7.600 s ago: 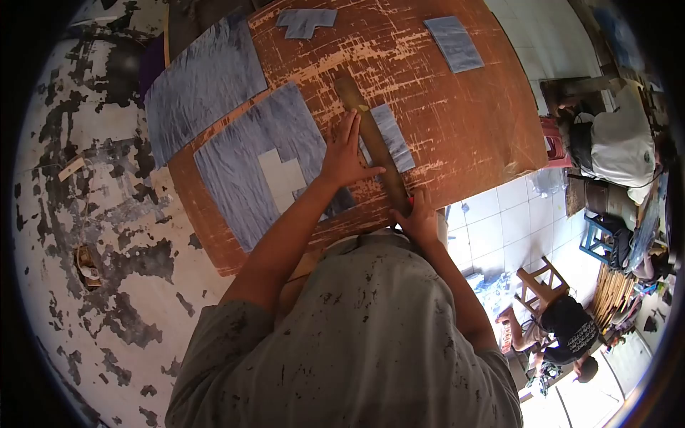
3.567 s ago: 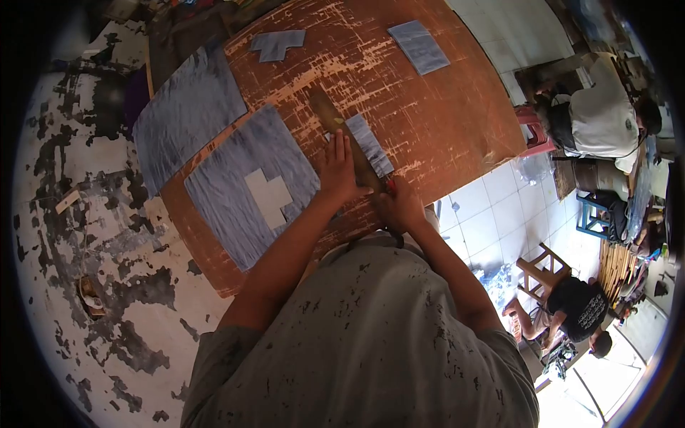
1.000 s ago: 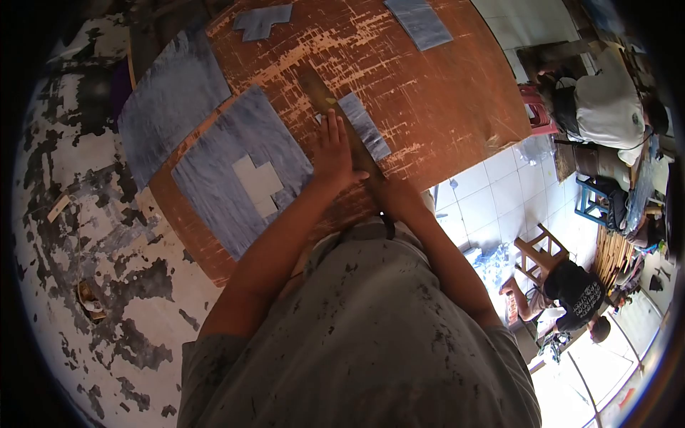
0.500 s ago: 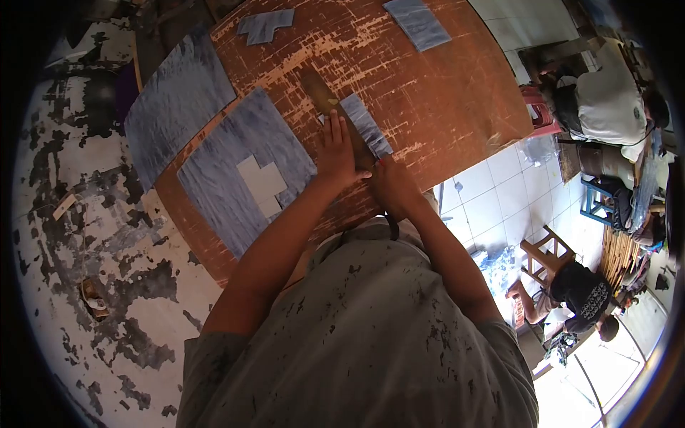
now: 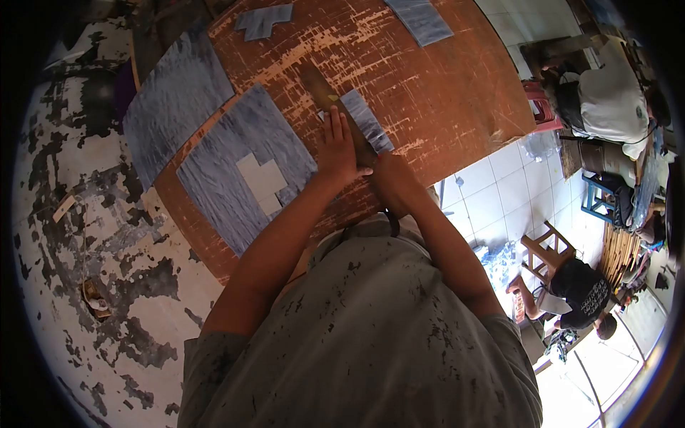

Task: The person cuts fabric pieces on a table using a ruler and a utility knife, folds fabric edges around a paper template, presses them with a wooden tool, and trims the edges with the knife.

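Note:
My left hand (image 5: 336, 148) lies flat with fingers stretched out, pressing on a dark straight strip (image 5: 318, 85) like a ruler. Beside the strip's right edge is a small blue-grey marbled sheet piece (image 5: 367, 118), its near end by my right hand (image 5: 394, 177). That hand is closed at the strip's lower end; what it grips is hidden by the fingers. Left of my left hand rests a larger marbled sheet (image 5: 235, 153) with a stepped notch, and a pale stepped piece (image 5: 262, 178) shows at the notch.
The scratched brown board (image 5: 457, 93) carries another large marbled sheet (image 5: 178, 100) on the left. Two smaller offcuts, a notched piece (image 5: 265, 21) and a rectangular piece (image 5: 421, 20), lie at the far side. Two people sit to the right, near a wooden stool (image 5: 548, 250) and a blue stool (image 5: 598, 200).
My right hand has shifted slightly farther up along the strip, and a small red spot at its fingertips is now out of sight. My left hand stays almost in place.

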Action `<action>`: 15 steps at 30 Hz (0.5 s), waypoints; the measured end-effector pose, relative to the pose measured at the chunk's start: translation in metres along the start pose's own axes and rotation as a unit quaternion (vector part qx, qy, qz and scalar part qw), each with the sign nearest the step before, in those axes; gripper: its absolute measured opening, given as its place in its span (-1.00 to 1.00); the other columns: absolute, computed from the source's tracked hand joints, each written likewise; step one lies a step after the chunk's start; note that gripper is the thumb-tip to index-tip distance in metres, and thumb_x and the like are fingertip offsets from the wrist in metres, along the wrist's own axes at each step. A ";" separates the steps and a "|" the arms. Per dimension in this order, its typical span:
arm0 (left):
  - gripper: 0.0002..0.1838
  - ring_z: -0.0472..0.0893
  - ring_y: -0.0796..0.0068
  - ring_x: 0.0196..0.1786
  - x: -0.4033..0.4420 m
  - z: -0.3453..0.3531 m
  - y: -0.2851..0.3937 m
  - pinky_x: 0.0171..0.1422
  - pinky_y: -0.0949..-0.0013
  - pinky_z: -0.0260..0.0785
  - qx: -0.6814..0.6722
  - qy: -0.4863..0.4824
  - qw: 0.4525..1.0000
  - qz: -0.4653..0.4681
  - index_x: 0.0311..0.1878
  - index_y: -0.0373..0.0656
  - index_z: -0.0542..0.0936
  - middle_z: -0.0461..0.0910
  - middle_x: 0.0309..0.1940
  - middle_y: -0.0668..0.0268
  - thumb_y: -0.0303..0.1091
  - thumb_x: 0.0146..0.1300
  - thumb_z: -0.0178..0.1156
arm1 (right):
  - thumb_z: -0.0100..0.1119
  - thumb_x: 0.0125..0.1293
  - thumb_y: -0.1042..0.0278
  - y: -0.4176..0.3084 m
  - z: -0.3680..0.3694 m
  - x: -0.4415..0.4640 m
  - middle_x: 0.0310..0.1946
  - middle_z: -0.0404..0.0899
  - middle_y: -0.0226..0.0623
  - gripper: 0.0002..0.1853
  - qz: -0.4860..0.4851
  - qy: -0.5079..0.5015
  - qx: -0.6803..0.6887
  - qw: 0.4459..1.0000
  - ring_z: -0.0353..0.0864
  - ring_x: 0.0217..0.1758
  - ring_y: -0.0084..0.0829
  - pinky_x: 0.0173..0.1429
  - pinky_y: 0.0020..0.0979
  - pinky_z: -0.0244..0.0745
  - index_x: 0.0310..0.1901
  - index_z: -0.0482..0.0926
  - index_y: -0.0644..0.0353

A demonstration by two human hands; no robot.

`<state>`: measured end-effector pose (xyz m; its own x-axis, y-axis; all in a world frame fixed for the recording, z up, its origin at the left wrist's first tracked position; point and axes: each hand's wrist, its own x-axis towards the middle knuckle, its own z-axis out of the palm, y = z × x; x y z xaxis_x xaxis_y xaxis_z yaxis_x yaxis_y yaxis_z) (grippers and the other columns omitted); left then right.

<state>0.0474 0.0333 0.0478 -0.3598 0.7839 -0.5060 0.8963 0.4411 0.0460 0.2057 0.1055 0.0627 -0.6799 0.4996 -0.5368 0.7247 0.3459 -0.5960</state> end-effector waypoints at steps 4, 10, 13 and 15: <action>0.70 -0.26 -0.18 0.84 0.002 -0.003 0.002 0.81 -0.30 -0.08 0.013 -0.007 1.000 -0.005 0.75 -0.47 -0.20 -0.39 0.80 -0.18 0.47 -0.10 0.63 | 0.06 0.55 0.29 0.003 0.009 0.011 -0.05 0.74 0.34 -0.64 0.029 0.016 -0.016 0.999 0.78 0.10 0.26 0.19 0.16 0.67 0.03 0.65 0.50; 0.69 -0.28 -0.16 0.85 0.000 -0.004 0.001 0.79 -0.32 -0.05 0.000 -0.021 1.000 -0.016 0.76 -0.45 -0.20 -0.42 0.81 -0.14 0.47 -0.08 0.63 | 0.12 0.50 0.22 0.016 0.005 -0.014 -0.15 0.76 0.28 -0.59 -0.082 -0.080 -0.145 0.983 0.81 -0.05 0.27 0.02 0.12 0.71 0.06 0.63 0.50; 0.69 -0.29 -0.17 0.85 0.001 -0.002 0.000 0.79 -0.34 -0.06 -0.010 -0.009 1.000 -0.004 0.76 -0.45 -0.20 -0.43 0.81 -0.14 0.47 -0.08 0.63 | 0.08 0.56 0.09 0.010 -0.006 -0.027 -0.18 0.76 0.25 -0.51 -0.032 -0.071 -0.045 0.996 0.82 -0.08 0.25 0.01 0.09 0.71 -0.02 0.64 0.54; 0.70 -0.29 -0.20 0.84 0.000 -0.004 -0.002 0.78 -0.36 -0.05 -0.013 -0.011 1.000 0.001 0.75 -0.47 -0.20 -0.43 0.80 -0.17 0.46 -0.08 0.64 | 0.07 0.58 0.06 -0.003 -0.019 -0.030 -0.17 0.75 0.26 -0.47 0.023 -0.122 -0.013 0.992 0.81 -0.08 0.24 0.02 0.08 0.70 -0.05 0.62 0.57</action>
<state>0.0451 0.0342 0.0513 -0.3527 0.7750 -0.5244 0.8896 0.4515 0.0688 0.2266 0.1048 0.0923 -0.6509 0.3100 -0.6930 0.7559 0.3493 -0.5537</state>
